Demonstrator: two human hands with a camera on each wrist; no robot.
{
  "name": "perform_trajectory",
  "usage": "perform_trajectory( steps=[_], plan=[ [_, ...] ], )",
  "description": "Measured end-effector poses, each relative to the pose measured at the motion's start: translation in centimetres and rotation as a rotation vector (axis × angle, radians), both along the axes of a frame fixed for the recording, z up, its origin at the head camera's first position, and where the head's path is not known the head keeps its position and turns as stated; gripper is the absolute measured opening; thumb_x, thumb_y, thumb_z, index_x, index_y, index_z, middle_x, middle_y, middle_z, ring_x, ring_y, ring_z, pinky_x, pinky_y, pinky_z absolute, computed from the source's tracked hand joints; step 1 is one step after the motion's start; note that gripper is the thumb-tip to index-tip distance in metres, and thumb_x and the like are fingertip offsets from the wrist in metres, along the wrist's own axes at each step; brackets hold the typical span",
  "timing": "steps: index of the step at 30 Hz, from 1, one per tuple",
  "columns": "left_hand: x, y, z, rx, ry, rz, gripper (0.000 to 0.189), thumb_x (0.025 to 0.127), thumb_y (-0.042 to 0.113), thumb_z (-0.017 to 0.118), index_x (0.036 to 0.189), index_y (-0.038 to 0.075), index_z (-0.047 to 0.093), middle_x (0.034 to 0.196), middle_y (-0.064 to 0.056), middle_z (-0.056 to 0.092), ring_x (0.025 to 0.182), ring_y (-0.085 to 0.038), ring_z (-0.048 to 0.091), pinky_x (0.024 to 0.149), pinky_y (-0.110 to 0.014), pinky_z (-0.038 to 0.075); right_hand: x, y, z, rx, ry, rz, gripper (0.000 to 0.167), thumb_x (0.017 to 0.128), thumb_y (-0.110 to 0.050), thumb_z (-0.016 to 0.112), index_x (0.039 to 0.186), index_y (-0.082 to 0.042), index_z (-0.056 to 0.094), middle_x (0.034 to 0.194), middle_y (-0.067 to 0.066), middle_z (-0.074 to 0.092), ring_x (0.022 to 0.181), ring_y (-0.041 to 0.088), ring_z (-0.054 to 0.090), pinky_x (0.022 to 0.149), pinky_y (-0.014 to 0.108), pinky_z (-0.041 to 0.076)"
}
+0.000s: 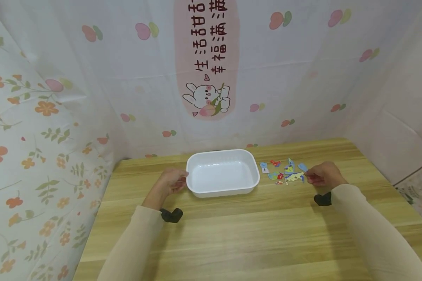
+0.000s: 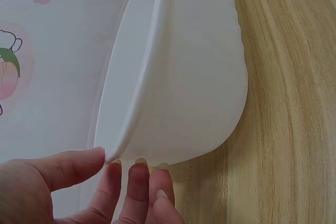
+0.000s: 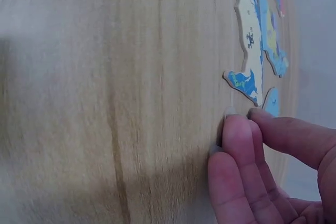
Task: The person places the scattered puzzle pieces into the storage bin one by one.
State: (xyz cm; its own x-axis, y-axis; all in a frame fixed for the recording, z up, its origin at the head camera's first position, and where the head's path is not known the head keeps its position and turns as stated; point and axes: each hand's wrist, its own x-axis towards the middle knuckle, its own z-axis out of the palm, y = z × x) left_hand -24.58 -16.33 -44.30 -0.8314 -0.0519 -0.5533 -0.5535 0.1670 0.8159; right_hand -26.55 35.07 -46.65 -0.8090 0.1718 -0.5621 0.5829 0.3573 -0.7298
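Note:
A white rectangular plastic tray [image 1: 223, 192] stands on the wooden table, its inside bare. My left hand [image 1: 170, 182] pinches the tray's left end, thumb on the rim and fingertips under it against the outer wall [image 2: 199, 77]. To the right of the tray lie several flat, colourful, map-like puzzle pieces. My right hand [image 1: 321, 174] is at their right side, fingers bent and low over the table. Its thumb and forefinger tips come right up to the pointed end of a cream-and-blue piece [image 3: 251, 40] and a light blue piece [image 3: 272, 102], which the thumb partly covers.
Behind the table [image 1: 232, 234] hangs a white cloth [image 1: 144, 78] printed with fruit, a rabbit and writing. A flowered cloth [image 1: 38, 156] borders the left side, a pale one [image 1: 390, 117] the right. Each wrist carries a black mount [image 1: 171, 215].

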Motion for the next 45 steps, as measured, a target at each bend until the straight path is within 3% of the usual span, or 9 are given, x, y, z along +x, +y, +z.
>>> perform_trajectory(
  steps=[15,24,30,35,39,45],
  plan=[
    [0.02,0.2,-0.21,0.026,-0.001,0.015,0.024,0.092,0.012,0.061,0.112,-0.002,0.06,0.077,-0.007,0.062,0.064,-0.015,0.06,0.057,-0.021,0.053,0.06,0.19,-0.2,0.068,0.051,0.055,0.015,0.085,-0.007,0.064,0.09,0.007,0.065,0.065,0.003,0.068,0.062,0.014,0.068,0.065,0.032,0.06],
    [0.17,0.17,0.14,0.027,0.009,-0.008,0.025,0.092,0.012,0.061,0.112,-0.002,0.06,0.077,-0.006,0.062,0.064,-0.014,0.059,0.058,-0.02,0.052,-0.11,0.06,-0.06,0.12,0.032,0.094,0.016,0.083,-0.008,0.065,0.089,0.007,0.066,0.067,0.003,0.068,0.064,0.015,0.067,0.066,0.032,0.06],
    [0.13,0.08,0.05,0.024,0.009,-0.014,0.024,0.092,0.012,0.061,0.111,-0.002,0.06,0.081,-0.008,0.062,0.064,-0.014,0.059,0.057,-0.02,0.051,0.36,-0.07,0.01,0.194,0.106,0.129,0.021,0.082,-0.012,0.067,0.088,0.008,0.066,0.065,0.003,0.067,0.063,0.016,0.065,0.061,0.031,0.059],
    [0.06,0.05,0.09,0.036,-0.003,-0.002,0.025,0.092,0.013,0.061,0.112,-0.002,0.059,0.085,-0.009,0.062,0.068,-0.015,0.059,0.063,-0.022,0.055,0.45,-0.24,0.3,0.264,0.142,0.142,0.018,0.079,-0.013,0.067,0.079,0.005,0.068,0.06,0.002,0.065,0.057,0.017,0.063,0.057,0.031,0.057],
    [0.01,0.07,-0.03,0.057,0.0,0.021,0.024,0.092,0.01,0.061,0.112,-0.003,0.059,0.083,-0.009,0.06,0.068,-0.016,0.06,0.069,-0.025,0.057,0.23,-0.33,0.3,0.281,0.153,0.118,0.013,0.077,-0.009,0.067,0.072,0.003,0.069,0.058,0.002,0.064,0.054,0.016,0.063,0.055,0.03,0.057],
    [-0.1,0.11,-0.18,0.07,0.009,0.032,0.023,0.092,0.008,0.061,0.112,-0.005,0.059,0.08,-0.008,0.06,0.067,-0.016,0.059,0.072,-0.026,0.058,-0.06,-0.32,0.35,0.213,0.125,0.014,0.01,0.077,-0.005,0.069,0.077,0.005,0.068,0.06,0.002,0.065,0.056,0.014,0.064,0.058,0.03,0.059]
  ],
)
